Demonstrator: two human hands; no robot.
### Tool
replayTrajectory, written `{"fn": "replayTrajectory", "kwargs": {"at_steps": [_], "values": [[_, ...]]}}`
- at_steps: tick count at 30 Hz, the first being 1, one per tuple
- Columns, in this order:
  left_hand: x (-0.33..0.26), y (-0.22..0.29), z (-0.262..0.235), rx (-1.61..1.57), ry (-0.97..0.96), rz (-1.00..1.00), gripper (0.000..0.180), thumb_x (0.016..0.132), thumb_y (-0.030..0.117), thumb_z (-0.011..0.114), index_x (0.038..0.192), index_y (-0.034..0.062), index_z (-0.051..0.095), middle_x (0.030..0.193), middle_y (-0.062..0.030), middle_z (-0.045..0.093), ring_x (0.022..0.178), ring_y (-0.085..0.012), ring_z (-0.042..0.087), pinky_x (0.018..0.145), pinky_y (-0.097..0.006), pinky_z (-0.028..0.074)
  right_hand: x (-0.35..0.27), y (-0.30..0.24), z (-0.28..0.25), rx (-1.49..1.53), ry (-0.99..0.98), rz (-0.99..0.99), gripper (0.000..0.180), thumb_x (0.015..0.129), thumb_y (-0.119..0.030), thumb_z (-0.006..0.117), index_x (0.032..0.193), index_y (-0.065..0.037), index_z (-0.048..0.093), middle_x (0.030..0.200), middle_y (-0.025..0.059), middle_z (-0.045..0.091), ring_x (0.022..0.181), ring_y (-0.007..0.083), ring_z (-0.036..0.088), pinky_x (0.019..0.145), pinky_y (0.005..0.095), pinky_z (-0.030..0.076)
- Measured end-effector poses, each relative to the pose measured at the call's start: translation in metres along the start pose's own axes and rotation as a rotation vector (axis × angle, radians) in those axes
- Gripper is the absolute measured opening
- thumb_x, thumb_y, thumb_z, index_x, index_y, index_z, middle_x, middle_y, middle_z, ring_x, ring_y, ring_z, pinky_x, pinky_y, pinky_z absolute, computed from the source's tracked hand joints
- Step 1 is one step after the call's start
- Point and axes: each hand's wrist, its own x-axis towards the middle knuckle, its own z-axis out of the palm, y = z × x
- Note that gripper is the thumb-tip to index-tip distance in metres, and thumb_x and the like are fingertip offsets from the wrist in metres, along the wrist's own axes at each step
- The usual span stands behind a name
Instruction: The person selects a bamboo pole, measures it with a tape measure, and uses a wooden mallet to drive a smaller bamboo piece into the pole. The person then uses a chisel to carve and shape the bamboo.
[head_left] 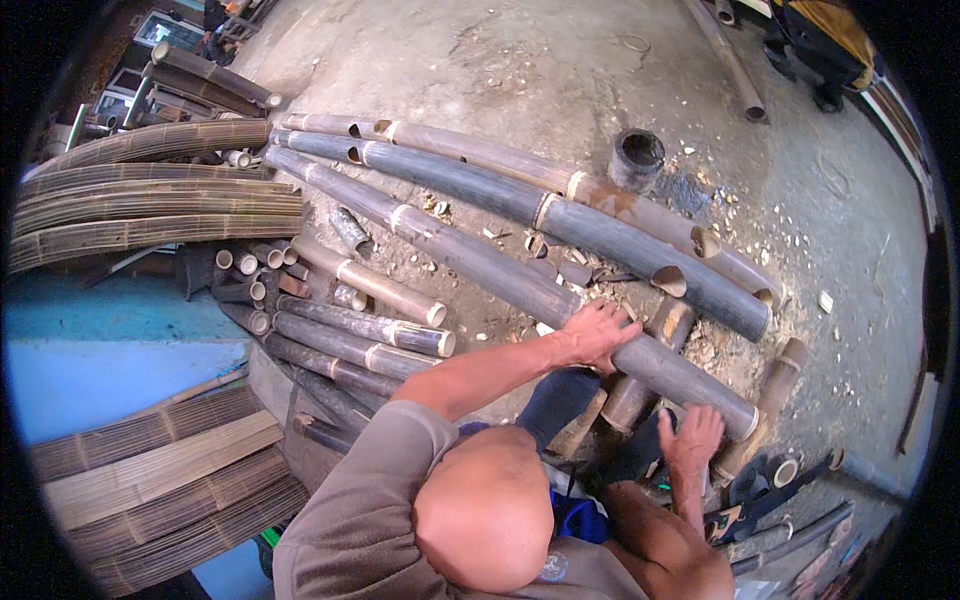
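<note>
A long grey-brown bamboo pole (480, 260) slants from the far left down to the near right in front of me. My left hand (597, 335) is closed over it, fingers wrapped across its top. Close to the pole's right end, my right hand (692, 440) is open, thumb apart and fingertips against the near side. Beyond lies a dark bamboo pole (600, 230) with holes cut in its wall. Farther off is a brown bamboo pole (480, 155), also notched. Short bamboo pieces (635, 395) lie crosswise beneath the poles. No tool shows in either hand.
Cut bamboo lengths (350, 340) are stacked at left, beside split-bamboo panels (160, 205). A black pot (637, 160) stands beyond the poles. Pale chips (710, 350) litter the concrete floor. Another person (825, 45) is at the far right. More bamboo (770, 540) lies at lower right.
</note>
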Motion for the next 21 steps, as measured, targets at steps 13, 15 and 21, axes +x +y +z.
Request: {"fn": "replayTrajectory", "kwargs": {"at_steps": [13, 15, 21], "values": [[0.034, 0.005, -0.033, -0.061, -0.063, -0.067, 0.091, 0.059, 0.044, 0.094, 0.138, 0.015, 0.059, 0.12, -0.0174, 0.068, 0.116, -0.0389, 0.065, 0.099, -0.052, 0.051, 0.031, -0.04, 0.058, 0.357, -0.598, 0.51, 0.09, 0.081, -0.08, 0.066, 0.118, 0.001, 0.072, 0.094, 0.0249, 0.078, 0.093, 0.0409, 0.077, 0.085, 0.0525, 0.059], [0.033, 0.006, -0.033, -0.067, -0.094, -0.083, 0.094, 0.059, 0.044, 0.094, 0.141, 0.0163, 0.058, 0.126, -0.0168, 0.067, 0.12, -0.0385, 0.064, 0.101, -0.052, 0.05, 0.031, -0.039, 0.055, 0.427, -0.591, 0.544, 0.091, 0.08, -0.077, 0.068, 0.123, 0.003, 0.07, 0.098, 0.0261, 0.077, 0.096, 0.0417, 0.076, 0.088, 0.0524, 0.059], [0.013, 0.008, -0.027, -0.065, -0.094, -0.076, 0.092, 0.057, 0.043, 0.095, 0.138, 0.0157, 0.06, 0.119, -0.0166, 0.069, 0.117, -0.0381, 0.066, 0.1, -0.052, 0.05, 0.016, -0.044, 0.055, 0.464, -0.463, 0.644, 0.092, 0.076, -0.073, 0.073, 0.125, 0.004, 0.07, 0.103, 0.0292, 0.076, 0.1, 0.0448, 0.075, 0.092, 0.0529, 0.058]]}}
